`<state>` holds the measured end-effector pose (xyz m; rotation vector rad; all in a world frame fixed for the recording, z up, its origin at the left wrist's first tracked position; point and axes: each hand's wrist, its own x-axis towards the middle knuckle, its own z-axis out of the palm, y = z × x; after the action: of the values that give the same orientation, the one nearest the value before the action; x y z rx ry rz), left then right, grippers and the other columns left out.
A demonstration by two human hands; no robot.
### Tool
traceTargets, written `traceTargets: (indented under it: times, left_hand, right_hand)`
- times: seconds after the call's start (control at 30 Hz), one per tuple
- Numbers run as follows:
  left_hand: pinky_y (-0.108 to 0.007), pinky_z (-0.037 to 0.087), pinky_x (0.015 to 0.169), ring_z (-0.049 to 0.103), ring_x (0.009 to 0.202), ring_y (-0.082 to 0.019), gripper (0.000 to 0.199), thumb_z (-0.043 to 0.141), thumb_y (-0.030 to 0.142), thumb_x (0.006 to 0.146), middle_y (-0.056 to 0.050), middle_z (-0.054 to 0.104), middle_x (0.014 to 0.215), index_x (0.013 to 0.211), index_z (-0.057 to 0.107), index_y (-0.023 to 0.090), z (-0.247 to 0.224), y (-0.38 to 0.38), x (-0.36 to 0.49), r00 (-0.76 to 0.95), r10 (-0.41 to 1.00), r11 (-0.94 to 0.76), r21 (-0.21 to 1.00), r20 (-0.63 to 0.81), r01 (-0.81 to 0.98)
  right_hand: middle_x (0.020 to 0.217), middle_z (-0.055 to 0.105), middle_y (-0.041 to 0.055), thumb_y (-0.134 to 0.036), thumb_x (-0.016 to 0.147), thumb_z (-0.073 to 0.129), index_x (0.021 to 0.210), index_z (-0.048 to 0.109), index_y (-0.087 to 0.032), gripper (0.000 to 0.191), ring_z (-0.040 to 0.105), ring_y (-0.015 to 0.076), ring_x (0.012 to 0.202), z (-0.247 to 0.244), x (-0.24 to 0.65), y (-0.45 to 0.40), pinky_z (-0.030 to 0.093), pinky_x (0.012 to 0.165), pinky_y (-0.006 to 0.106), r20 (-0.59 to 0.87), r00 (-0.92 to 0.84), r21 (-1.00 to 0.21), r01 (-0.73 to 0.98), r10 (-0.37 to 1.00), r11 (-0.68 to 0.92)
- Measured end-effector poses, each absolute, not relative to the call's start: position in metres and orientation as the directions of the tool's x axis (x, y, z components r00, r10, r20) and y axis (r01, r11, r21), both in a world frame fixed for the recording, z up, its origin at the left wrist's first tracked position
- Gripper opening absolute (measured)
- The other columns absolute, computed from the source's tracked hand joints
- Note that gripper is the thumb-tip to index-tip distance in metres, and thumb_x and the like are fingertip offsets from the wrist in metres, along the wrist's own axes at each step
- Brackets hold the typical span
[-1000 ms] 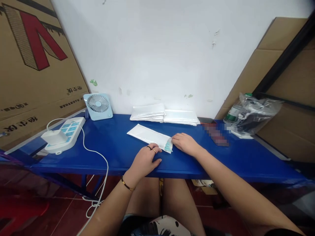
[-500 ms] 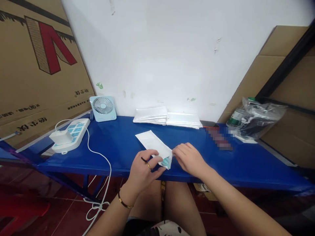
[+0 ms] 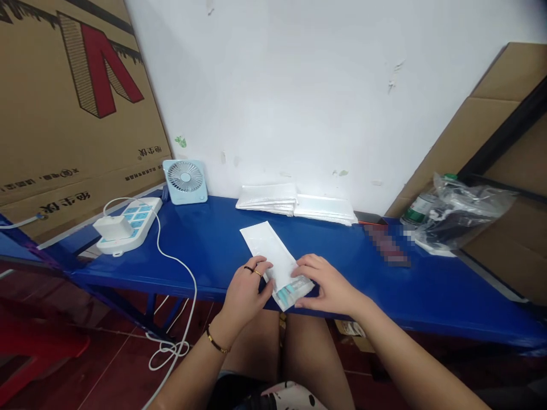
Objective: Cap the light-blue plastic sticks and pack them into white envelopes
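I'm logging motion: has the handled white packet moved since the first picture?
Yes: the packet has turned, its near end swinging closer to the table's front edge.

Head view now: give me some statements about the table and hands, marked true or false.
The left hand and right hand both touch the white packet. True.
The fan stands right of the stacked packets. False: the fan stands left of the stacked packets.
A white adapter sits on the power strip. True.
The bracelet is on the right arm. False: the bracelet is on the left arm.
Turquoise contents show at the white packet's end nearest the person. True.
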<state>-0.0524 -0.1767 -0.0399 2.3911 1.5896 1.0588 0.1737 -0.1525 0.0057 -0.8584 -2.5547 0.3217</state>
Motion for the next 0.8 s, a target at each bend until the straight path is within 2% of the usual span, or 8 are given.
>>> traceTargets:
  times: [0.1,0.27,0.4,0.53,0.6,0.67,0.73,0.8]
  left_hand:
    - [-0.033,0.048,0.084,0.057,0.099,-0.020,0.028,0.051,0.023,0.082,-0.006,0.053,0.119,0.110,0.054,0.023,-0.041,-0.175,-0.051,0.190,0.858,-0.429,0.463,0.476,0.776]
    - [-0.031,0.048,0.085,0.058,0.098,-0.018,0.027,0.049,0.023,0.084,-0.005,0.056,0.114,0.110,0.053,0.024,-0.038,-0.177,-0.054,0.192,0.872,-0.432,0.523,0.450,0.735]
    - [-0.031,0.047,0.087,0.058,0.099,-0.018,0.026,0.042,0.022,0.088,-0.005,0.058,0.112,0.112,0.052,0.023,-0.034,-0.178,-0.057,0.200,0.883,-0.432,0.569,0.425,0.700]
    - [-0.034,0.044,0.093,0.053,0.109,-0.020,0.029,0.044,0.028,0.088,-0.008,0.054,0.119,0.116,0.051,0.023,-0.031,-0.180,-0.061,0.255,0.864,-0.485,0.576,0.435,0.658]
    - [-0.038,0.040,0.099,0.047,0.118,-0.023,0.043,0.058,0.039,0.080,-0.010,0.049,0.128,0.119,0.049,0.023,-0.029,-0.183,-0.064,0.345,0.822,-0.561,0.540,0.453,0.627]
    - [-0.042,0.037,0.102,0.043,0.123,-0.027,0.060,0.070,0.047,0.067,-0.011,0.046,0.132,0.118,0.051,0.024,-0.029,-0.186,-0.066,0.476,0.753,-0.656,0.466,0.453,0.594]
    - [-0.042,0.037,0.102,0.044,0.123,-0.025,0.047,0.070,0.042,0.070,-0.008,0.051,0.128,0.111,0.056,0.025,-0.033,-0.189,-0.067,0.564,0.698,-0.715,0.390,0.441,0.581]
    - [-0.039,0.039,0.101,0.047,0.121,-0.021,0.019,0.061,0.029,0.080,-0.005,0.057,0.120,0.099,0.059,0.024,-0.039,-0.190,-0.066,0.567,0.692,-0.720,0.363,0.448,0.592]
  right_hand:
    - [0.102,0.057,0.0065,-0.050,0.058,0.077,0.100,0.060,-0.023,0.053,0.050,0.0233,0.094,-0.003,0.157,-0.138,0.041,0.079,0.034,0.296,-0.736,-0.401,0.482,0.608,0.779]
    - [0.086,0.058,0.0033,-0.041,0.069,0.071,0.087,0.060,-0.022,0.028,0.050,0.0196,0.083,-0.018,0.141,-0.127,0.042,0.070,0.030,0.334,-0.662,-0.430,0.527,0.672,0.733]
    - [0.088,0.057,0.0023,-0.041,0.062,0.077,0.090,0.059,-0.023,0.038,0.051,0.0196,0.084,-0.022,0.137,-0.125,0.042,0.071,0.030,0.328,-0.681,-0.448,0.498,0.655,0.742]
    - [0.085,0.057,0.0029,-0.031,0.076,0.067,0.085,0.059,-0.021,0.015,0.052,0.0183,0.082,-0.021,0.137,-0.124,0.042,0.072,0.029,0.355,-0.622,-0.450,0.541,0.698,0.711]
    - [0.091,0.058,0.0041,-0.035,0.073,0.068,0.092,0.059,-0.022,0.025,0.053,0.0190,0.086,-0.017,0.145,-0.126,0.043,0.074,0.030,0.335,-0.640,-0.495,0.505,0.692,0.707]
    - [0.103,0.057,0.0061,-0.043,0.063,0.076,0.102,0.059,-0.023,0.047,0.052,0.0219,0.096,-0.013,0.158,-0.130,0.044,0.081,0.033,0.302,-0.690,-0.536,0.447,0.658,0.716]
    - [0.112,0.054,0.0078,-0.045,0.055,0.080,0.105,0.059,-0.024,0.058,0.050,0.0252,0.104,-0.010,0.170,-0.135,0.043,0.087,0.037,0.272,-0.721,-0.547,0.429,0.637,0.719]
    - [0.115,0.054,0.0083,-0.042,0.060,0.078,0.103,0.061,-0.024,0.050,0.049,0.0256,0.107,-0.011,0.176,-0.140,0.042,0.090,0.039,0.273,-0.715,-0.551,0.432,0.643,0.714]
